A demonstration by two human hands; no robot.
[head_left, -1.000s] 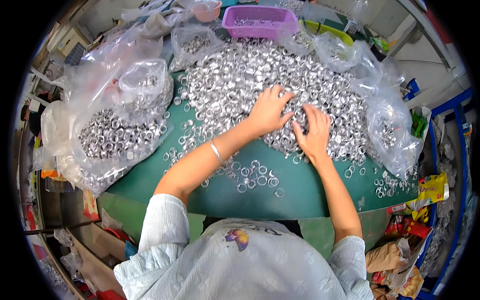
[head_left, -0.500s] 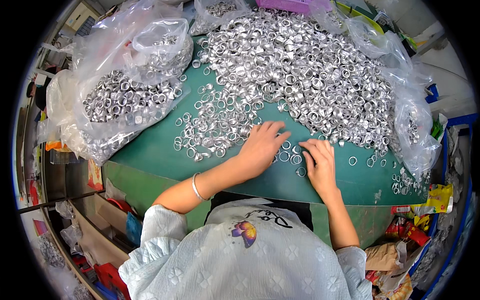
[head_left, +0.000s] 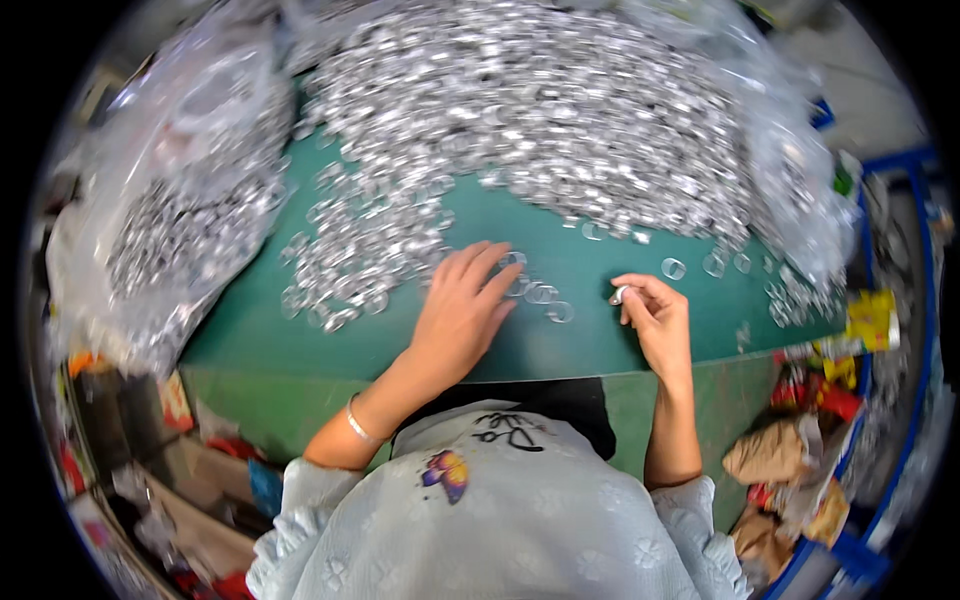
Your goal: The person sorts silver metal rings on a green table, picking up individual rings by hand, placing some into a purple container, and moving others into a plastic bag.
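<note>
A green worktop (head_left: 590, 330) is seen from above, its far half covered by a large heap (head_left: 540, 110) of small silver rings. A thinner spread of the same rings (head_left: 350, 265) reaches toward the near left edge.

The left hand (head_left: 458, 312) is laid flat, palm down, on the worktop, its fingers (head_left: 490, 265) extended and released, grasping nothing. The fingertips rest among a few loose rings (head_left: 540, 295) lying just beside them, at the near edge of the spread. A silver bangle (head_left: 358, 425) is worn on the left wrist.

The right hand (head_left: 655, 318) is held near the front edge of the worktop, well apart from the heap. Its fingers are curled inward and a single ring (head_left: 620, 295) is pinched between thumb and fingertips. Another ring (head_left: 673, 268) lies alone on the green surface just beyond this hand.

Clear plastic bags (head_left: 185, 210) holding more rings are noted at the left of the worktop, and further plastic (head_left: 800, 200) with rings at the right. The person's pale patterned top (head_left: 520, 520) fills the lower part of the view. Crumpled wrappers and packets (head_left: 800, 470) are seen below the worktop at the right; detail there is too blurred to report.
</note>
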